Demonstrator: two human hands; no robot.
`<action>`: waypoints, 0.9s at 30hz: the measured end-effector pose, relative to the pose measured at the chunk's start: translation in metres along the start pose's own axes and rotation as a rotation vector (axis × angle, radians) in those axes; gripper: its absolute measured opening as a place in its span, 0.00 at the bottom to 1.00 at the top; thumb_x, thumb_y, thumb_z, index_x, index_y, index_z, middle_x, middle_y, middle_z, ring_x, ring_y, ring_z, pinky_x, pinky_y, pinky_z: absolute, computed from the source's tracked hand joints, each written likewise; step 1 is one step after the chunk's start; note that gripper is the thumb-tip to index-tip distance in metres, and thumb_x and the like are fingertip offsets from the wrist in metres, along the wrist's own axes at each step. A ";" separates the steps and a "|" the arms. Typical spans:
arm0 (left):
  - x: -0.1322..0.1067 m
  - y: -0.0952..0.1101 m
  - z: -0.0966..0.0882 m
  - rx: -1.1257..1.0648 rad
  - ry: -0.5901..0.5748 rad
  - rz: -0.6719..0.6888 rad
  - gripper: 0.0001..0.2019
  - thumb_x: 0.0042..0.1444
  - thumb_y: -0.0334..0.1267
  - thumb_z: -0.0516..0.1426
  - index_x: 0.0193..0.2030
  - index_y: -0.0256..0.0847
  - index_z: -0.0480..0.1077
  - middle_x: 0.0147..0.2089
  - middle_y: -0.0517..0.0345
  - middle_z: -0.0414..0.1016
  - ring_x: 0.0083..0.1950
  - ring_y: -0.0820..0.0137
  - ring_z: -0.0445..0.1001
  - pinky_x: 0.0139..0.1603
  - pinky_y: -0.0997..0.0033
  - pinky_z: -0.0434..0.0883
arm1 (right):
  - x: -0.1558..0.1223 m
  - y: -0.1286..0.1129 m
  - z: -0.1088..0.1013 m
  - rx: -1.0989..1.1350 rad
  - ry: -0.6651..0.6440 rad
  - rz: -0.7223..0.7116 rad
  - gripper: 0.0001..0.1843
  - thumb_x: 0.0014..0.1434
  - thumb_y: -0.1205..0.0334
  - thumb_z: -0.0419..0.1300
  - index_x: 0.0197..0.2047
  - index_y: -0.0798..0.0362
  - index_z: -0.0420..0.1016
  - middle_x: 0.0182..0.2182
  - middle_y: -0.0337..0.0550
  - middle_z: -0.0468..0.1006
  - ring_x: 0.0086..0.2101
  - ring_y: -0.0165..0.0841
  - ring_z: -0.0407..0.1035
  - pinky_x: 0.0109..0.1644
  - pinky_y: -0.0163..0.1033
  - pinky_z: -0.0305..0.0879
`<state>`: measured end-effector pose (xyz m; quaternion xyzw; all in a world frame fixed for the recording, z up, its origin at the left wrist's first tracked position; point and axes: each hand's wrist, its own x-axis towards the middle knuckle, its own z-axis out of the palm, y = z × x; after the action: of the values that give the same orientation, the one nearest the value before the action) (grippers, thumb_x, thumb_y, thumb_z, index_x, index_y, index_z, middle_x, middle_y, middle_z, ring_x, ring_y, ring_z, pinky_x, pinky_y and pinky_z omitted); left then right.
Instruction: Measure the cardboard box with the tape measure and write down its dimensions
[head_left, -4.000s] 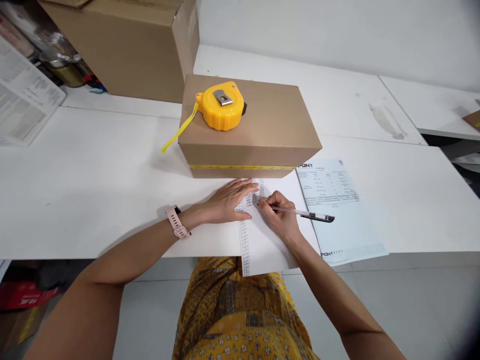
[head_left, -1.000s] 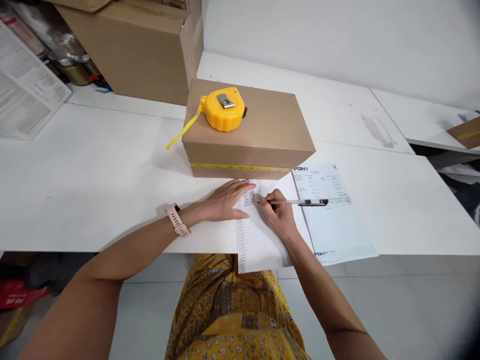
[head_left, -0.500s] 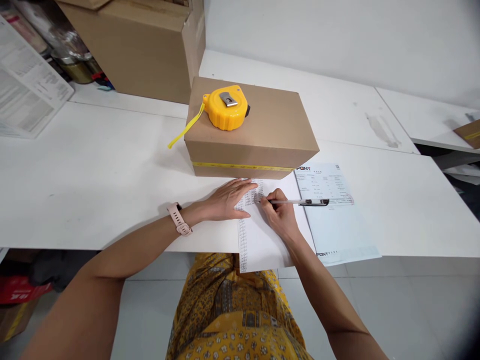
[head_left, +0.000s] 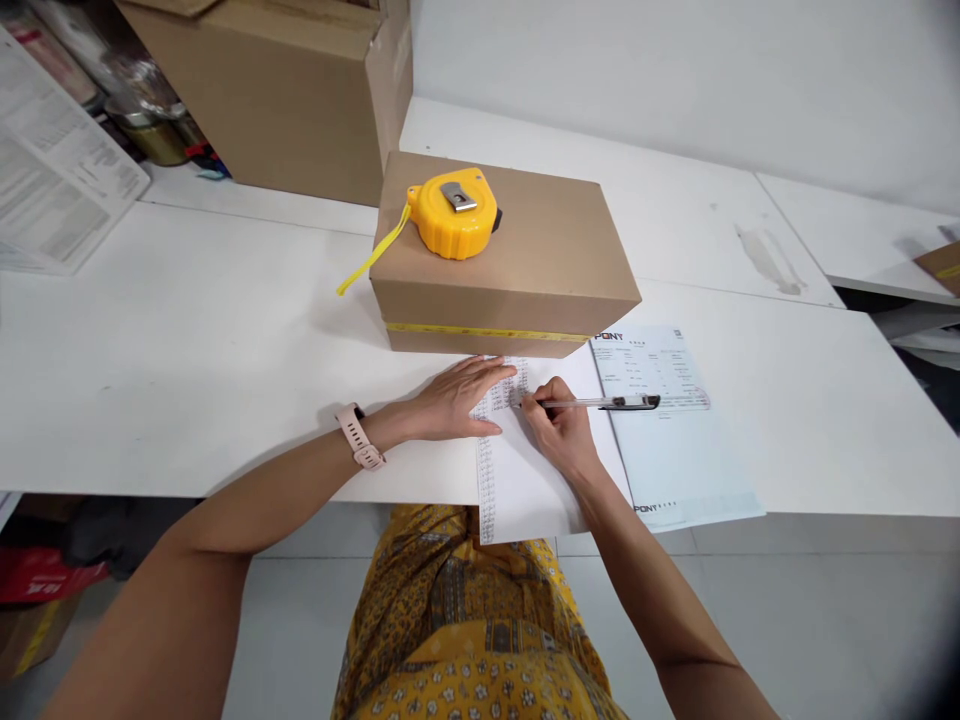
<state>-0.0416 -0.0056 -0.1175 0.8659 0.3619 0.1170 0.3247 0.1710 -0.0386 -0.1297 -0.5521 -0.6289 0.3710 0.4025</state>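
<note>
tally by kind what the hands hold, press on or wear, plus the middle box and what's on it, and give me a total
1 pen, in the right hand
1 handwritten sheet, under the left hand; any beneath it can't be told
1 wristband
1 cardboard box
1 yellow tape measure
Total: 5

Plain pale wall [head_left: 675, 100] behind, long white table [head_left: 187, 330], grey tiled floor [head_left: 795, 610] below
</note>
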 end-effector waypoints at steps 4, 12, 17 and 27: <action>0.001 0.001 -0.001 0.006 -0.018 -0.026 0.40 0.58 0.43 0.64 0.73 0.39 0.53 0.78 0.45 0.54 0.80 0.57 0.48 0.79 0.53 0.47 | 0.000 0.002 0.000 -0.003 0.008 0.006 0.11 0.60 0.59 0.60 0.28 0.48 0.62 0.21 0.31 0.60 0.23 0.28 0.55 0.27 0.36 0.51; 0.000 0.000 0.000 -0.009 -0.004 -0.010 0.40 0.58 0.43 0.64 0.74 0.43 0.53 0.78 0.47 0.53 0.80 0.57 0.48 0.79 0.53 0.48 | 0.000 0.002 0.000 -0.003 0.012 0.012 0.12 0.59 0.59 0.61 0.29 0.48 0.61 0.21 0.31 0.60 0.24 0.28 0.55 0.27 0.36 0.51; -0.001 -0.003 0.001 -0.017 0.014 0.022 0.39 0.59 0.43 0.63 0.74 0.45 0.52 0.78 0.48 0.54 0.80 0.57 0.48 0.79 0.51 0.48 | -0.001 0.002 0.000 0.015 0.007 0.021 0.12 0.59 0.59 0.62 0.29 0.48 0.61 0.21 0.31 0.60 0.24 0.28 0.54 0.27 0.36 0.50; 0.000 0.000 -0.001 -0.007 -0.002 0.001 0.40 0.58 0.43 0.64 0.74 0.42 0.52 0.78 0.46 0.53 0.80 0.57 0.47 0.79 0.53 0.47 | 0.000 0.003 0.000 0.014 0.019 0.023 0.12 0.59 0.60 0.60 0.29 0.48 0.61 0.21 0.30 0.60 0.23 0.28 0.54 0.27 0.36 0.49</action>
<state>-0.0422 -0.0052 -0.1172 0.8651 0.3609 0.1174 0.3281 0.1719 -0.0388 -0.1321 -0.5600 -0.6161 0.3749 0.4078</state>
